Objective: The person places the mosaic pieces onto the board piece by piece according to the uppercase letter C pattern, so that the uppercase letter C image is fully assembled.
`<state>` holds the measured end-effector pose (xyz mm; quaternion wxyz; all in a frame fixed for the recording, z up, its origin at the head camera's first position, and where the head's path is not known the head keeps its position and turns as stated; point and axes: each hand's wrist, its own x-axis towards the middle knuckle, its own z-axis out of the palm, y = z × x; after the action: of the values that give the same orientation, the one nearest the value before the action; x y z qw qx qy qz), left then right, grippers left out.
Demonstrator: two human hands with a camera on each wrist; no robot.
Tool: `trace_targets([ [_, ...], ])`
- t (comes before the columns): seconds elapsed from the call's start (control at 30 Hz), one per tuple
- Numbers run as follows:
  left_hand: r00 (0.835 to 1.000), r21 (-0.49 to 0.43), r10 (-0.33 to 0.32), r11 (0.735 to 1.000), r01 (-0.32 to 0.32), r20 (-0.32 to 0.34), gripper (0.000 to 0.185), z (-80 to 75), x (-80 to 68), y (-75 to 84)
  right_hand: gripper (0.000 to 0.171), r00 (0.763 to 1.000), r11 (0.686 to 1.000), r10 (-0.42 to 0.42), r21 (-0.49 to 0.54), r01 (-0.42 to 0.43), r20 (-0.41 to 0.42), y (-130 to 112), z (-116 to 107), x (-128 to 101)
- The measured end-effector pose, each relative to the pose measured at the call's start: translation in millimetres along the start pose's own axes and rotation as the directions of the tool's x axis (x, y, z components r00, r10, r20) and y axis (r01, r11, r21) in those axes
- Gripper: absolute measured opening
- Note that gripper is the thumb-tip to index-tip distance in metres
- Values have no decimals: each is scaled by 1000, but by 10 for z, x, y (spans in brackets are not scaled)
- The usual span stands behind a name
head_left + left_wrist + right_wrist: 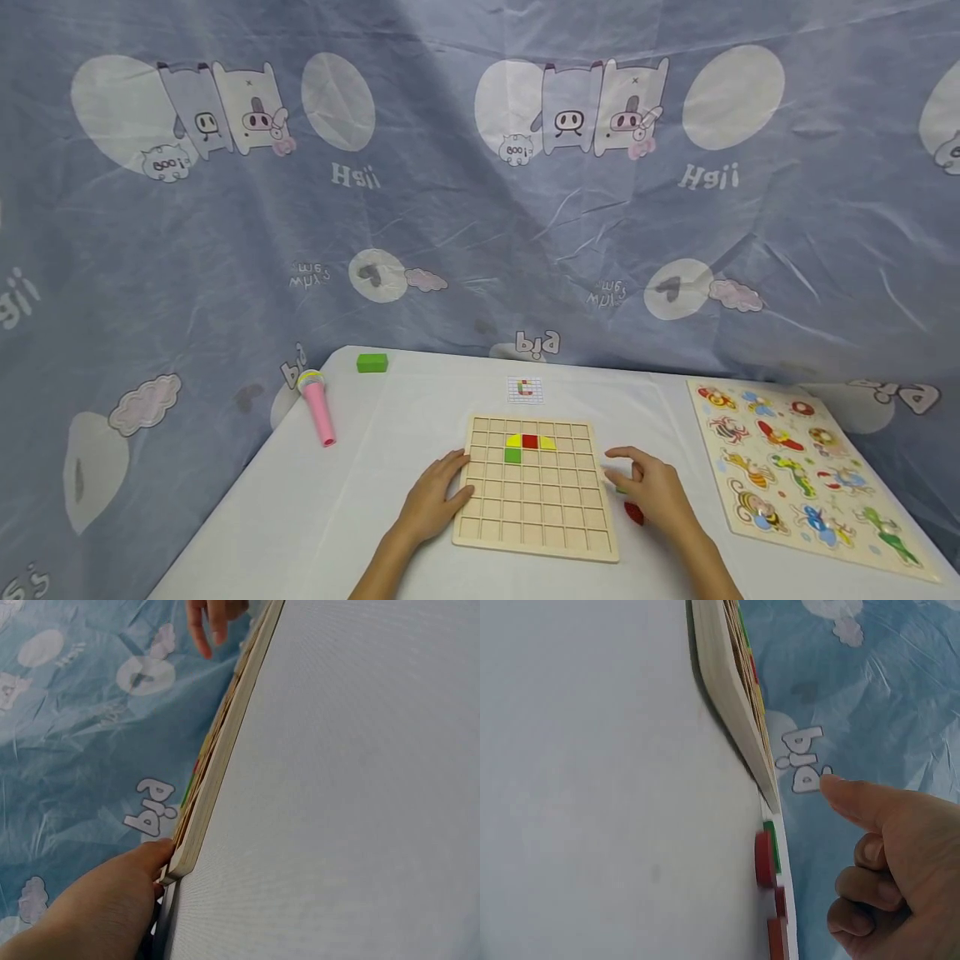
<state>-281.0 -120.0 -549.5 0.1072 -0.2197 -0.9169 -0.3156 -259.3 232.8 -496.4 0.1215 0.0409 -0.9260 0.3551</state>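
Note:
A wooden grid board (536, 525) lies on the white table. In its upper cells sit a red square (530, 442) between two yellow pieces with a curved edge (548, 443), and a green square (513, 456) below the left one. My left hand (433, 497) rests against the board's left edge, thumb and fingers spread along it. Just off the right edge is my right hand (654, 492), index finger and thumb apart with nothing between them. Under it lie a dark red piece (633, 512) and a green piece (772, 840), partly hidden in the head view.
Behind the board lies a small pattern card (525, 390). A pink toy microphone (319, 410) and a green block (372, 363) are at the left. On the right is an insect puzzle board (806, 475). A patterned blue curtain (450, 208) hangs behind the table.

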Motion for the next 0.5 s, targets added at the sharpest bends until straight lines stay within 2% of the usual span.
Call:
trace_targets([
  [0.27,1000,-2,3,1000,-3,2,51,-13,2,5,35,996,995,60,-86,-54,69,225,-123,-68],
  [0.5,1000,-8,2,1000,-1,6,51,-21,-5,15,31,994,989,71,-136,-59,82,318,-122,-89],
])
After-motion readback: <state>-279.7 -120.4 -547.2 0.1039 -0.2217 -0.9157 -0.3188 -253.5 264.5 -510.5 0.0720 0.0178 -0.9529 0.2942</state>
